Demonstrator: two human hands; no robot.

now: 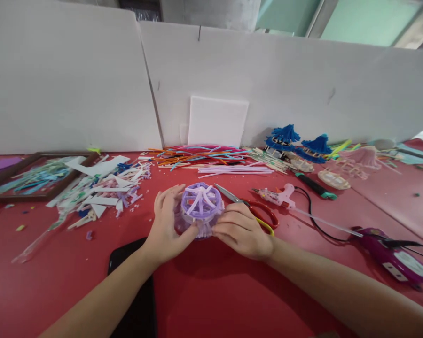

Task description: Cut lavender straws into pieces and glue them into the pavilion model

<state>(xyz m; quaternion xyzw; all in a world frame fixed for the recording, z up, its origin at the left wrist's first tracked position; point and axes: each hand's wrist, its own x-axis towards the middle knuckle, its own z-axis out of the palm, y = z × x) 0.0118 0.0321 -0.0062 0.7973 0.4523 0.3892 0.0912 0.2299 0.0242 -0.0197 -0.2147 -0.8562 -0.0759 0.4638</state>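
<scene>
1. Far to the left of the scissors (229,194), a brown frame (24,195) lies on the red table (200,291), with blue and green strips (38,177) heaped inside it
2. Left of the scissors, a loose pile of scraps (104,190) in white, pink and purple spreads out beside the frame
3. To the scissors' left and nearer the person, a flat black object (137,305) lies partly hidden by the left forearm
4. Left of the scissors, the left hand (169,225) is gripping the purple piece (201,197), fingers curved along its left side and thumb against its near side
5. The purple piece is just left of the scissors' blades, held between both hands; its round top has paler spokes meeting at the middle, and whether its base touches the table cannot be told
6. Beyond the scissors lie coloured sticks (204,156), with a white card (216,122) upright behind them
7. On the near side of the scissors, the right hand (243,230) grips the purple piece's lower right edge with bent fingers
8. Just right of the scissors rests a pink glue gun (278,196)
9. Beyond the scissors to the right stand two blue models (285,136)
10. Far right of the scissors is a magenta device (391,258)
</scene>
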